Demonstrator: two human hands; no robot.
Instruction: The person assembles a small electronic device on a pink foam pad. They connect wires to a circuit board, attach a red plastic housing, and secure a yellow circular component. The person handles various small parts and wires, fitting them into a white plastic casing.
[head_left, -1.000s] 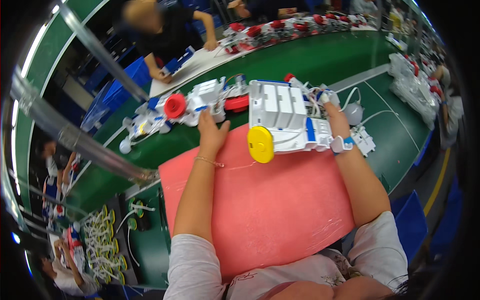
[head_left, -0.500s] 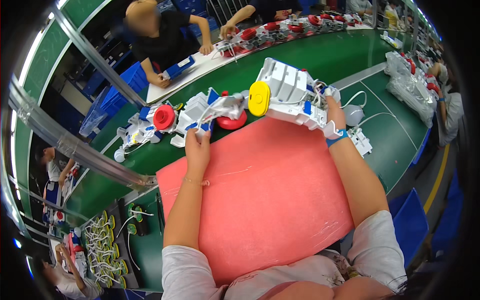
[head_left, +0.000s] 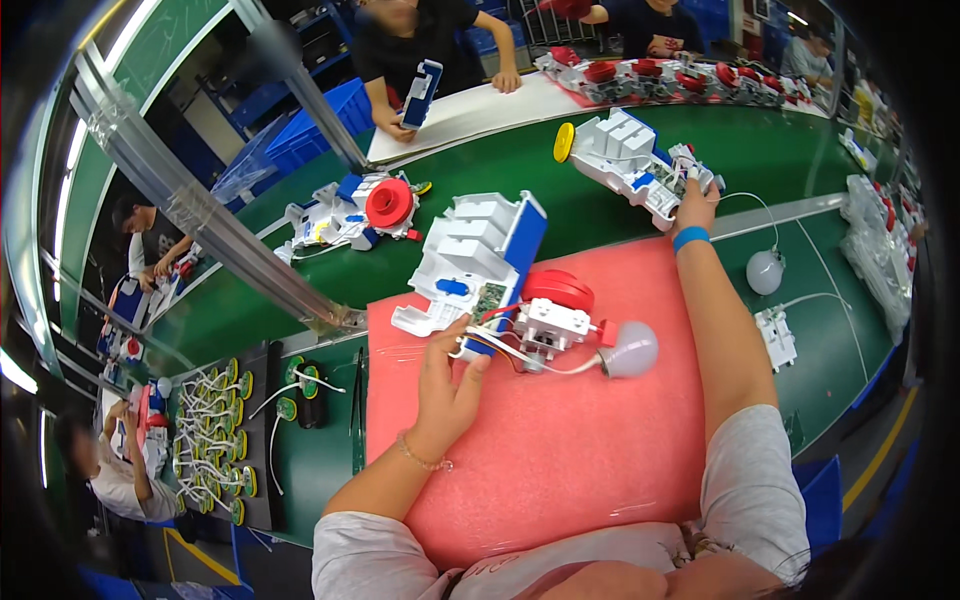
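Note:
My left hand [head_left: 445, 390] grips the lower end of a white-and-blue plastic housing [head_left: 470, 255], tilted over the pink foam mat [head_left: 560, 450]. Wires link that housing to a red round part [head_left: 560, 290], a white bracket [head_left: 550, 330] and a white bulb-shaped dome [head_left: 630, 350], which hang over the mat. Farther off to the right, my right hand [head_left: 697, 205] is closed on the end of another white housing [head_left: 625, 165] with a yellow disc [head_left: 564, 142], held above the green belt [head_left: 520, 165]. From this one a wire runs to a second white dome [head_left: 765, 272].
On the belt at left lies another assembly with a red round part [head_left: 389, 203]. A black tray [head_left: 262, 430] holds several small green-and-yellow boards with white wires; tweezers [head_left: 357, 410] lie nearby. A metal post [head_left: 220, 225] stands left. Co-workers sit across the belt.
My right hand has carried the yellow-disc housing away from the mat, over the belt. My left hand has lifted the red-part housing off the belt and brought it over the mat. The view has shifted.

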